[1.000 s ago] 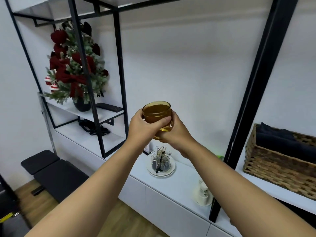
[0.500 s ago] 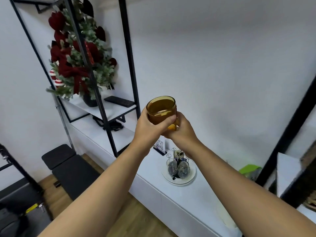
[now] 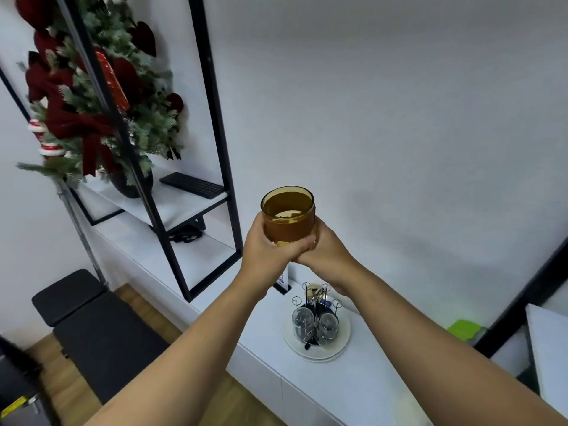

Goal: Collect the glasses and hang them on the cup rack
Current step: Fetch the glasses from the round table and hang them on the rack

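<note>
Both hands, left (image 3: 266, 252) and right (image 3: 327, 255), grip the amber glass (image 3: 288, 215); best invert it before lowering onto a free rack (image 3: 316, 315) prong.

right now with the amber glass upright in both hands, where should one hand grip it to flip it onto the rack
Grip the amber glass around its lower wall, coming from the side. It is a straight handleless tumbler, mouth up, so a side grip near the base leaves the rim free to go down over a prong of the cup rack.
</note>
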